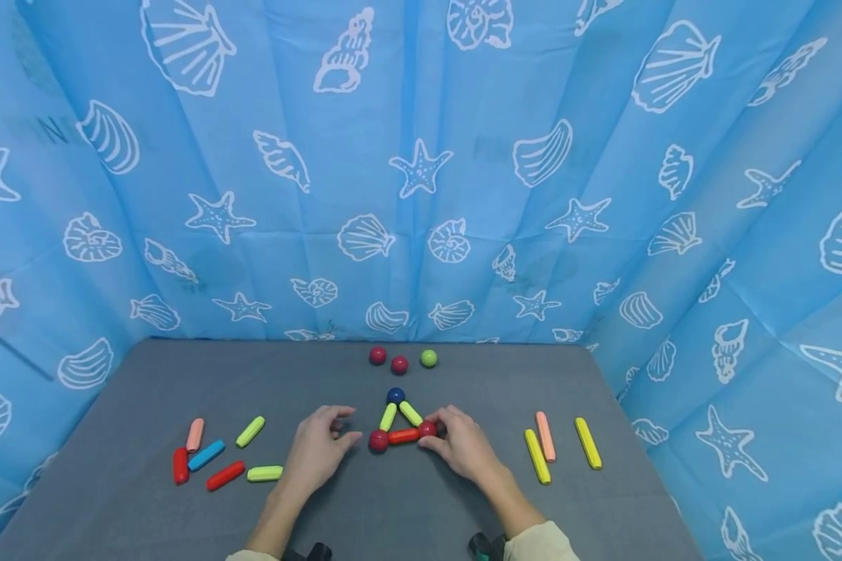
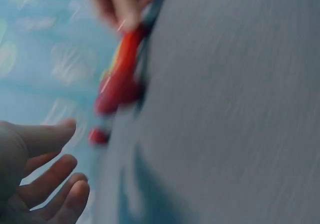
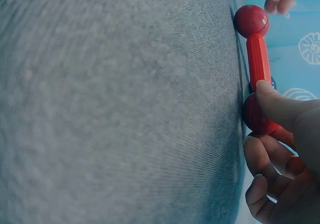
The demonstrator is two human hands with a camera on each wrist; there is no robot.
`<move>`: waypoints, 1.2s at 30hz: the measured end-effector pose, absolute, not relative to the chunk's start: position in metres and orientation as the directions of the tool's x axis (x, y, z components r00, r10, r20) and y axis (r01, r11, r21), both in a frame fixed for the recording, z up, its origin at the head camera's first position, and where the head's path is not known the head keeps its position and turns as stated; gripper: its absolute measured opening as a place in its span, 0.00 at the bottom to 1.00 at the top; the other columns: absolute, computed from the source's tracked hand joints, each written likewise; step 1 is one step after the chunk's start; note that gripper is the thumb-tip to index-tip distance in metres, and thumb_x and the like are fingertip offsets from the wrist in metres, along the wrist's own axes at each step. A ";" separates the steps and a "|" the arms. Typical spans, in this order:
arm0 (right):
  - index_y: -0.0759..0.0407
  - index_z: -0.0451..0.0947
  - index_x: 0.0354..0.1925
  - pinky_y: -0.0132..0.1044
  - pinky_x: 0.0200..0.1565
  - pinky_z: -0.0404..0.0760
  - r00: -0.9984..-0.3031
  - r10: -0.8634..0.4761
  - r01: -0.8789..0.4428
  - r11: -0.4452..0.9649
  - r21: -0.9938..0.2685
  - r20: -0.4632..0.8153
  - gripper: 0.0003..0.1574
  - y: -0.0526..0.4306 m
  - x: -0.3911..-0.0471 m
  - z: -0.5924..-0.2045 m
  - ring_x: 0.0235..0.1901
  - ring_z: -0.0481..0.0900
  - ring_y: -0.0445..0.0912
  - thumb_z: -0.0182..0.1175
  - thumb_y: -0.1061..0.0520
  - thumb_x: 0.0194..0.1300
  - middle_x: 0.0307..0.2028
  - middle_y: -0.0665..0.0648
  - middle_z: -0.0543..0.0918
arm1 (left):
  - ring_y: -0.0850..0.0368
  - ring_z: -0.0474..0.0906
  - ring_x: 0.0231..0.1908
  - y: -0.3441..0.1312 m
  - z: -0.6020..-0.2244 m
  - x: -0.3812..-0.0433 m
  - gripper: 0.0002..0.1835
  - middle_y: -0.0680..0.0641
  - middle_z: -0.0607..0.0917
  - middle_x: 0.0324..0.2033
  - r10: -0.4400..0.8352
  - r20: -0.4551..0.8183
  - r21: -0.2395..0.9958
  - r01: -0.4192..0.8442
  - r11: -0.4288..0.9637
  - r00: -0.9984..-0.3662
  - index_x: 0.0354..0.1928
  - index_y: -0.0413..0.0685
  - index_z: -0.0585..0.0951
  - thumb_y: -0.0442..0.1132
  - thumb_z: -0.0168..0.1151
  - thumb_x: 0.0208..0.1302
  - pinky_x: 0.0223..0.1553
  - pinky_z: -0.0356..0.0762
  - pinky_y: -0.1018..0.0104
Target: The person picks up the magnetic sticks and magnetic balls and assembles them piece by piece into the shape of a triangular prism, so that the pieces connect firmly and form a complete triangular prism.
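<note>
A triangle of rods and balls lies at mid-table in the head view: a blue ball [image 1: 396, 396] at the far corner, two yellow-green rods [image 1: 389, 417] as sides, a red rod [image 1: 403, 436] as the near side. Red balls form its other corners, the left one [image 1: 378, 441] and the right one [image 1: 427, 428]. My right hand [image 1: 461, 444] pinches the right red ball between thumb and fingers; the thumb tip lies by the rod's end in the right wrist view. Fingers relaxed, my left hand [image 1: 320, 448] is just left of the triangle, apart from it and holding nothing.
Behind the triangle sit two red balls [image 1: 399, 365] and a green ball [image 1: 429, 358]. On the left lie several short rods, among them a blue rod [image 1: 206, 455]. Two yellow rods [image 1: 588, 443] and a pink rod [image 1: 546, 436] lie right. A blue curtain [image 1: 421, 265] borders the grey table.
</note>
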State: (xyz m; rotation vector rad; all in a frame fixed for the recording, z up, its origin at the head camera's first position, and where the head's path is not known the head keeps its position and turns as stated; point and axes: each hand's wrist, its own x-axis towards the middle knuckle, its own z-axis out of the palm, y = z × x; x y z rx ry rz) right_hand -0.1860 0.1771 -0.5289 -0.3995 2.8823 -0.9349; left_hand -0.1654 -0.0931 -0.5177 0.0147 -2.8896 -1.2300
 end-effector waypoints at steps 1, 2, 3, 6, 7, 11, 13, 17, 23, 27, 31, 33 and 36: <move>0.51 0.82 0.51 0.29 0.36 0.73 -0.962 -0.272 -0.219 0.778 -0.589 -0.002 0.22 0.178 -0.186 -0.529 0.35 0.74 0.39 0.73 0.46 0.61 0.38 0.47 0.80 | 0.52 0.80 0.49 -0.107 -0.515 -0.166 0.23 0.46 0.85 0.51 -0.017 0.011 0.715 -0.004 0.699 -1.000 0.59 0.52 0.83 0.42 0.74 0.62 0.49 0.81 0.51; 0.51 0.82 0.51 0.29 0.37 0.73 -0.962 -0.273 -0.219 0.778 -0.589 -0.002 0.22 0.178 -0.186 -0.530 0.35 0.74 0.39 0.73 0.46 0.61 0.38 0.47 0.80 | 0.49 0.80 0.51 -0.121 -0.513 -0.167 0.23 0.44 0.85 0.53 -0.028 0.021 0.705 -0.005 0.710 -0.999 0.61 0.51 0.82 0.42 0.73 0.63 0.51 0.79 0.48; 0.51 0.82 0.51 0.29 0.37 0.74 -0.962 -0.273 -0.220 0.778 -0.589 -0.001 0.22 0.178 -0.187 -0.530 0.36 0.74 0.39 0.73 0.46 0.61 0.38 0.46 0.80 | 0.45 0.79 0.54 -0.135 -0.511 -0.168 0.24 0.42 0.84 0.55 -0.039 0.027 0.693 -0.010 0.721 -0.999 0.62 0.49 0.81 0.42 0.72 0.65 0.53 0.78 0.44; 0.51 0.83 0.51 0.30 0.37 0.74 -0.962 -0.274 -0.224 0.777 -0.588 0.005 0.22 0.179 -0.186 -0.530 0.36 0.74 0.39 0.73 0.46 0.61 0.38 0.46 0.80 | 0.36 0.74 0.59 -0.176 -0.508 -0.170 0.26 0.36 0.81 0.60 -0.080 0.015 0.649 -0.051 0.759 -0.997 0.65 0.45 0.78 0.40 0.69 0.67 0.56 0.72 0.37; 0.51 0.83 0.51 0.30 0.37 0.74 -0.962 -0.274 -0.225 0.777 -0.587 0.006 0.22 0.179 -0.186 -0.530 0.36 0.74 0.39 0.73 0.46 0.61 0.39 0.46 0.80 | 0.34 0.72 0.60 -0.186 -0.509 -0.171 0.26 0.35 0.81 0.60 -0.093 0.001 0.627 -0.072 0.776 -0.996 0.65 0.43 0.77 0.39 0.69 0.67 0.57 0.70 0.35; 0.51 0.82 0.51 0.30 0.38 0.74 -0.962 -0.273 -0.222 0.776 -0.591 0.003 0.22 0.180 -0.186 -0.530 0.36 0.74 0.39 0.73 0.46 0.61 0.39 0.46 0.81 | 0.29 0.68 0.58 -0.215 -0.514 -0.176 0.28 0.33 0.83 0.57 -0.129 -0.081 0.508 -0.152 0.848 -0.988 0.64 0.39 0.77 0.41 0.71 0.64 0.55 0.62 0.32; 0.51 0.82 0.51 0.30 0.38 0.74 -0.962 -0.273 -0.220 0.776 -0.591 0.001 0.22 0.180 -0.186 -0.531 0.36 0.75 0.39 0.73 0.46 0.61 0.39 0.47 0.81 | 0.29 0.68 0.55 -0.220 -0.517 -0.179 0.28 0.34 0.84 0.54 -0.130 -0.118 0.447 -0.170 0.878 -0.984 0.62 0.39 0.78 0.43 0.73 0.62 0.51 0.60 0.33; 0.51 0.82 0.51 0.30 0.37 0.74 -0.961 -0.276 -0.223 0.773 -0.594 0.001 0.22 0.181 -0.186 -0.531 0.36 0.75 0.39 0.73 0.46 0.61 0.39 0.47 0.81 | 0.32 0.71 0.50 -0.220 -0.524 -0.184 0.24 0.37 0.86 0.48 -0.116 -0.109 0.410 -0.151 0.900 -0.987 0.59 0.39 0.81 0.41 0.72 0.63 0.47 0.63 0.35; 0.51 0.82 0.51 0.31 0.39 0.74 -0.960 -0.281 -0.218 0.774 -0.595 -0.014 0.22 0.182 -0.187 -0.531 0.37 0.75 0.39 0.73 0.46 0.61 0.39 0.47 0.81 | 0.39 0.77 0.50 -0.191 -0.519 -0.187 0.20 0.37 0.82 0.50 -0.079 0.039 0.592 -0.040 0.805 -0.996 0.61 0.42 0.81 0.36 0.65 0.69 0.48 0.72 0.42; 0.51 0.82 0.51 0.32 0.40 0.75 -0.959 -0.282 -0.212 0.769 -0.603 -0.021 0.23 0.182 -0.187 -0.532 0.38 0.75 0.40 0.73 0.46 0.61 0.40 0.47 0.81 | 0.49 0.81 0.49 -0.155 -0.506 -0.186 0.17 0.44 0.83 0.49 -0.073 0.107 0.734 0.030 0.678 -0.992 0.59 0.47 0.81 0.38 0.66 0.70 0.49 0.81 0.50; 0.51 0.82 0.51 0.31 0.40 0.76 -0.959 -0.283 -0.220 0.764 -0.606 -0.009 0.22 0.181 -0.187 -0.533 0.38 0.76 0.40 0.73 0.46 0.61 0.40 0.47 0.81 | 0.55 0.84 0.49 -0.115 -0.502 -0.182 0.17 0.50 0.87 0.47 -0.070 0.120 0.813 0.057 0.579 -0.990 0.56 0.52 0.82 0.38 0.70 0.66 0.50 0.85 0.57; 0.51 0.82 0.51 0.31 0.40 0.76 -0.960 -0.281 -0.221 0.762 -0.609 -0.003 0.22 0.180 -0.188 -0.533 0.38 0.76 0.40 0.73 0.46 0.61 0.40 0.47 0.81 | 0.57 0.84 0.48 -0.098 -0.504 -0.179 0.18 0.52 0.87 0.45 -0.049 0.120 0.832 0.074 0.549 -0.992 0.54 0.54 0.83 0.37 0.72 0.63 0.49 0.86 0.61; 0.51 0.82 0.51 0.31 0.40 0.76 -0.961 -0.276 -0.216 0.761 -0.611 -0.003 0.22 0.179 -0.188 -0.534 0.38 0.76 0.40 0.73 0.46 0.61 0.40 0.47 0.81 | 0.59 0.83 0.46 -0.079 -0.509 -0.174 0.18 0.54 0.87 0.43 -0.009 0.110 0.849 0.089 0.521 -0.994 0.52 0.54 0.84 0.37 0.74 0.61 0.46 0.86 0.65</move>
